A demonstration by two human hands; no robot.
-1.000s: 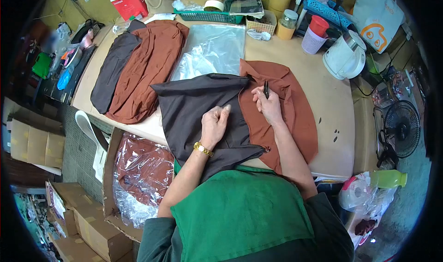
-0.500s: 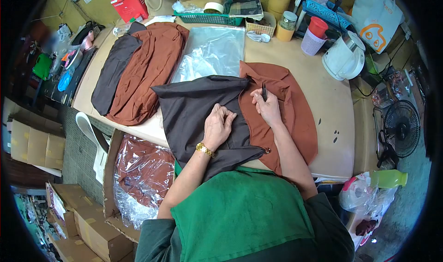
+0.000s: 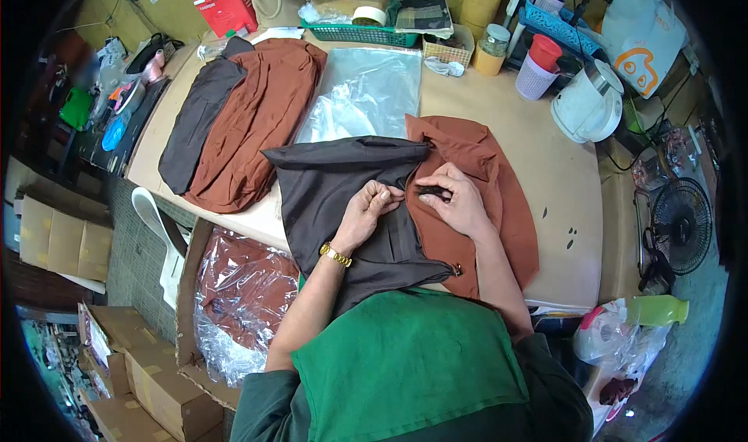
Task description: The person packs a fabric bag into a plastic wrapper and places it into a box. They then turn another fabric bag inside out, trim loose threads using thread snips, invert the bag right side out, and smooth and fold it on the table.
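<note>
A dark-brown and rust jacket (image 3: 335,208) lies spread on the table in front of me, with a zip edge running down its middle. My left hand (image 3: 370,212), with a gold watch on its wrist, pinches at the dark cloth beside that edge; whether a loose thread is between the fingertips is too small to see. In my right hand (image 3: 460,200) is a pair of small black thread snips (image 3: 433,192), over the rust part (image 3: 506,224). The snips' tips point left, close to my left fingertips. A zip pull (image 3: 456,270) shows at the jacket's lower edge.
Another folded jacket (image 3: 257,123) lies at the back left, beside clear plastic bags (image 3: 362,91). Baskets (image 3: 358,34), a jar (image 3: 492,49), cups (image 3: 538,64) and a white kettle (image 3: 588,103) line the back. A carton (image 3: 187,309) with plastic-wrapped clothing stands left of me.
My right hand has moved down and left with the snips, which now point left instead of up. My left hand has shifted slightly right, to the zip edge.
</note>
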